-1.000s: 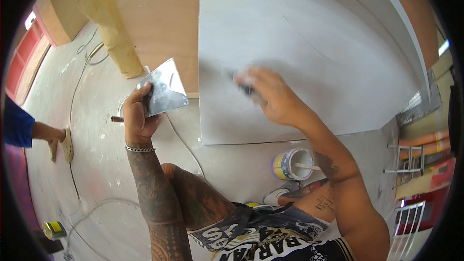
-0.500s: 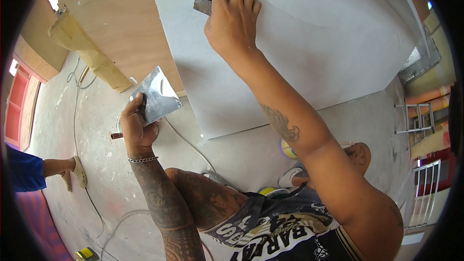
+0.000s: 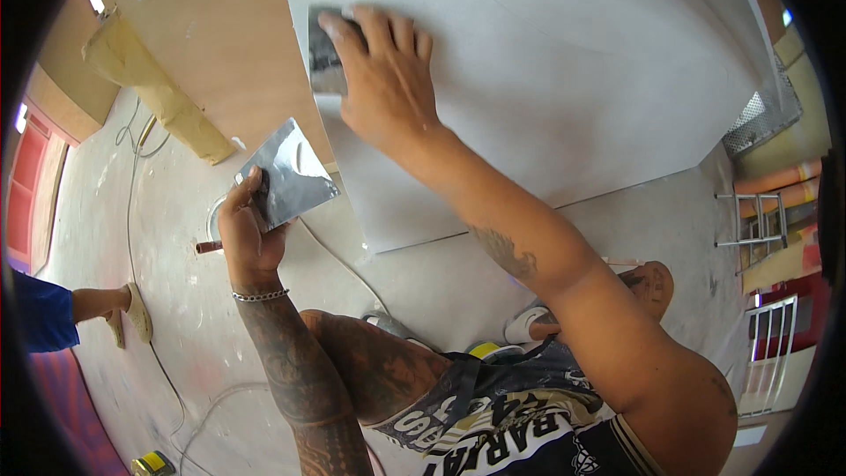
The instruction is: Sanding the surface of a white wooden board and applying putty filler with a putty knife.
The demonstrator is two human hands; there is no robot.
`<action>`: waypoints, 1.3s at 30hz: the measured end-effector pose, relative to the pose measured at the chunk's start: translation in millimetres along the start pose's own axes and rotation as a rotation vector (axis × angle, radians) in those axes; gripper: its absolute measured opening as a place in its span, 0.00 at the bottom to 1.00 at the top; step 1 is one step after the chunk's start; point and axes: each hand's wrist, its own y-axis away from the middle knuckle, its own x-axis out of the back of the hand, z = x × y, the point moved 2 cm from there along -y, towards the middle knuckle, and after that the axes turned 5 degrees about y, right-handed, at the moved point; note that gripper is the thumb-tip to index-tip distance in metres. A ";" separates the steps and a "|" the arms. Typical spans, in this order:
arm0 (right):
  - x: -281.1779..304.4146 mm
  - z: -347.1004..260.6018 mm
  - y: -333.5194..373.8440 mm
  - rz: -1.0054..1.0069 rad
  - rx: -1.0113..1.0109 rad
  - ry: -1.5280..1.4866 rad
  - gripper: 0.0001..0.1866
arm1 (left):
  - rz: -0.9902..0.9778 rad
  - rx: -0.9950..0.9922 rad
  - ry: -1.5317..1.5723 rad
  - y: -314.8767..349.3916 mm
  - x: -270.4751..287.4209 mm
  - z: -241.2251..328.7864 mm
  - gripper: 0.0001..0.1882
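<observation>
The right hand [image 3: 388,79] is reaching up to the white panel [image 3: 546,97], its fingers spreading over a flat, dark-smeared scraper blade [image 3: 326,66] and pinning it with the thumb tucked beneath. That blade is lying at the panel's left edge; with the blur there, it is hard to tell how much of it is actually touching.

Down to the left, the left hand [image 3: 251,234] is gripping a rectangular metal plate [image 3: 295,172], the thumb pressing on its face and the fingers curling behind. The plate is tilting toward the upper right, its bright surface shining beside a duller grey area. A chain bracelet [image 3: 260,296] is circling that wrist, and a short brown stub [image 3: 209,247] is showing just beside the hand.

Behind the plate, a brown wooden board [image 3: 220,26] is standing next to the panel, with a crumpled tan wrapping [image 3: 159,92] leaning at its left. A pale cable [image 3: 339,266] is trailing across the spotted grey floor [image 3: 220,326]. Over on the far left, a co-worker is standing in blue shorts [image 3: 44,316] and beige clogs [image 3: 138,313]; on the far right, a metal stepladder [image 3: 758,220] is showing.
</observation>
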 end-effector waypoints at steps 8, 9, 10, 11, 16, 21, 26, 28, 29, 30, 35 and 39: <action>29.4 49.5 -10.0 0.195 -0.150 0.115 0.39 | 0.019 -0.029 -0.033 8.4 -11.8 0.8 0.12; 28.3 51.9 -11.8 0.184 -0.154 0.127 0.39 | 0.018 -0.029 -0.033 7.9 -11.7 1.2 0.12; 26.8 53.7 -12.8 0.174 -0.159 0.139 0.39 | -0.002 -0.011 -0.039 7.3 -11.9 1.1 0.12; 24.6 54.1 -13.6 0.188 -0.162 0.154 0.40 | -0.024 0.007 -0.046 6.5 -12.2 0.9 0.12; 10.3 29.6 -16.3 0.236 -0.127 0.153 0.31 | -0.060 -0.002 -0.060 -0.4 -9.4 -1.7 0.12; 10.4 9.9 7.9 0.119 -0.046 0.023 0.27 | -0.082 0.025 -0.086 -3.3 -2.8 -7.1 0.12; 35.3 34.2 -26.5 0.224 -0.097 0.073 0.37 | -0.069 0.016 -0.065 1.1 -7.6 -8.0 0.13; 31.0 36.7 -32.3 0.250 -0.094 0.115 0.33 | -0.066 0.013 -0.071 -0.4 -7.4 -5.9 0.13; 29.1 37.5 -33.2 0.270 -0.093 0.160 0.30 | -0.076 0.013 -0.069 -0.8 -7.7 -5.7 0.13; 29.6 35.8 -33.4 0.268 -0.091 0.155 0.30 | -0.079 0.013 -0.066 0.1 -6.4 -5.9 0.13; 38.7 26.1 -41.1 0.235 -0.103 0.063 0.31 | -0.086 0.001 -0.073 1.8 -5.1 -3.2 0.14; 29.4 10.8 -51.3 0.224 -0.155 -0.007 0.32 | -0.055 -0.011 -0.074 6.0 -7.0 -1.2 0.14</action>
